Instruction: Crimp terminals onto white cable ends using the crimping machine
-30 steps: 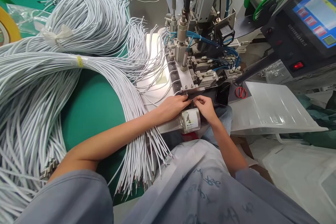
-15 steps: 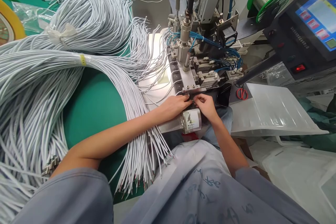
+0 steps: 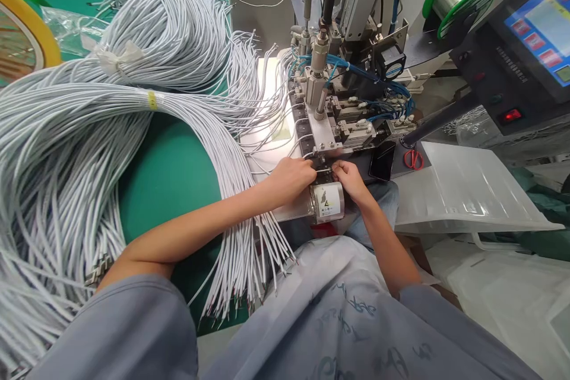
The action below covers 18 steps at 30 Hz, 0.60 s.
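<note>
My left hand (image 3: pixel 294 178) is closed at the front of the machine (image 3: pixel 321 124), its fingertips pinched on a white cable (image 3: pixel 323 171). A short length of that cable runs out toward my right hand (image 3: pixel 350 180). The thumb and fingers of my right hand are pinched together at the cable's far end; what lies between them is too small to make out. Just below both hands sits a silver cylinder with a white label (image 3: pixel 328 200). Several other white cables lead into the machine's left side.
A large bundle of white cables (image 3: pixel 178 95) covers the green mat (image 3: pixel 173 160) on the left. A dark phone (image 3: pixel 382 161) and red-handled scissors (image 3: pixel 414 159) lie right of the machine, near a translucent plastic tray (image 3: pixel 476 190). A solder wire spool (image 3: pixel 450 0) and control screen (image 3: pixel 541 24) stand above.
My hands have drawn apart a little, the left one shifting left. The white cable now shows between them. The whole view has shifted slightly.
</note>
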Each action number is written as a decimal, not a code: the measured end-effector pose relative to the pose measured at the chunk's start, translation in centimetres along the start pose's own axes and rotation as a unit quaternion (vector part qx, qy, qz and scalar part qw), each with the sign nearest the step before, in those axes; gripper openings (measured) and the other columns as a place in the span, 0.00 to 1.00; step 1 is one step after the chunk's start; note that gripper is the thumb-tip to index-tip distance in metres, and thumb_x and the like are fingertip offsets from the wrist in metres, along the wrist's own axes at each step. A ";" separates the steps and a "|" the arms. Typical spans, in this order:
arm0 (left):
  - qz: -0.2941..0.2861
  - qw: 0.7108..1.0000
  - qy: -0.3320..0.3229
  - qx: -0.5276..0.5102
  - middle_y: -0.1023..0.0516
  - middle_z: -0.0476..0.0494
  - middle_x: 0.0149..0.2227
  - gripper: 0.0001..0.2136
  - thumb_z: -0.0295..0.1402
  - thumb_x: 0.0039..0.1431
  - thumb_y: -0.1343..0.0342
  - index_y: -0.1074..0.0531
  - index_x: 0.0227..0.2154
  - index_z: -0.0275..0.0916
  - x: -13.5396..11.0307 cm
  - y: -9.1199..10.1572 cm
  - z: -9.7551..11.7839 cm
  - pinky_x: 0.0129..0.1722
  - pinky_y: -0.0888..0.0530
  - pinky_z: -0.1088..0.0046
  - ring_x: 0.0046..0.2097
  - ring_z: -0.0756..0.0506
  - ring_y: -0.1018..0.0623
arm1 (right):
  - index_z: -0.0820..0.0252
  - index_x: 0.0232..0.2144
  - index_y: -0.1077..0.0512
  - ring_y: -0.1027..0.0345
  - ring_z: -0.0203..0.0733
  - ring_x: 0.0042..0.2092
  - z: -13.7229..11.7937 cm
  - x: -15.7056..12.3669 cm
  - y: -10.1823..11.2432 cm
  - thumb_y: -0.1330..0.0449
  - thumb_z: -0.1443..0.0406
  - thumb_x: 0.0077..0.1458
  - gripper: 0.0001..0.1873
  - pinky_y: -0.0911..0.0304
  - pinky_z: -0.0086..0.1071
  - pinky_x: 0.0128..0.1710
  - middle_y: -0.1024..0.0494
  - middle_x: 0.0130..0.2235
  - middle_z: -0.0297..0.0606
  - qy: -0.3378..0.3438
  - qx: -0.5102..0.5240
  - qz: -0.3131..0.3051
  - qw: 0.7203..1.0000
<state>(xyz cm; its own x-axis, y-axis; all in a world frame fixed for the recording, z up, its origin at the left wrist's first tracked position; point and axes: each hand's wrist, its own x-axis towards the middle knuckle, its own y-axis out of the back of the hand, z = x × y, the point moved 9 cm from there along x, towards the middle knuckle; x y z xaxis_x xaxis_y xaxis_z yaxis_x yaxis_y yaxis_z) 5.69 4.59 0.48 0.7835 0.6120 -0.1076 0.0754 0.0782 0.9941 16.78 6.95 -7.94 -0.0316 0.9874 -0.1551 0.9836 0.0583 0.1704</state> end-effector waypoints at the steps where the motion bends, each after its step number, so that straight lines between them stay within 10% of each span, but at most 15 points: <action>1: -0.003 1.000 0.006 -0.004 0.28 0.42 0.26 0.11 0.17 0.54 0.52 0.29 0.22 0.34 0.0 0.1 -0.2 0.23 0.39 0.72 0.28 0.48 0.27 | 0.58 0.17 0.41 0.48 0.32 0.21 -0.2 -0.1 0.5 0.46 0.57 0.47 0.14 0.50 0.28 0.22 0.41 0.17 0.27 0.005 -0.017 0.023 1.000; 7: 0.002 0.997 0.080 0.018 0.27 0.38 0.30 0.10 0.18 0.54 0.54 0.28 0.27 0.32 0.2 0.0 -1.7 0.22 0.42 0.71 0.28 0.45 0.25 | 0.60 0.23 0.34 0.44 0.33 0.25 -4.2 -6.6 2.9 0.47 0.60 0.52 0.11 0.46 0.28 0.26 0.35 0.22 0.30 0.079 -0.056 0.215 0.972; 13: 0.012 0.993 0.119 0.013 0.24 0.36 0.30 0.11 0.20 0.55 0.55 0.27 0.29 0.32 0.6 -0.7 -2.6 0.24 0.41 0.72 0.31 0.43 0.24 | 0.60 0.24 0.28 0.38 0.34 0.25 -3.2 -11.9 -9.1 0.46 0.62 0.54 0.11 0.45 0.28 0.27 0.27 0.23 0.32 0.027 -0.111 -0.163 0.980; 18: 0.042 0.994 0.096 0.011 0.25 0.39 0.27 0.11 0.20 0.54 0.55 0.27 0.26 0.32 0.5 0.0 -1.8 0.22 0.44 0.73 0.28 0.45 0.25 | 0.60 0.25 0.28 0.39 0.34 0.26 -2.5 -11.9 -9.9 0.50 0.67 0.54 0.12 0.47 0.28 0.28 0.27 0.24 0.34 0.010 -0.217 -0.157 0.963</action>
<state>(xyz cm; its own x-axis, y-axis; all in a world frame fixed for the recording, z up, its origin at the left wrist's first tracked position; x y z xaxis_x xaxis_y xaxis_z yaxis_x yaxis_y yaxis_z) 4.98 6.35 0.41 0.6557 0.7546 -0.0239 0.0308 0.0049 0.9995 6.99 -5.04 -5.31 -0.3237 0.9132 -0.2476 0.7586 0.4069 0.5089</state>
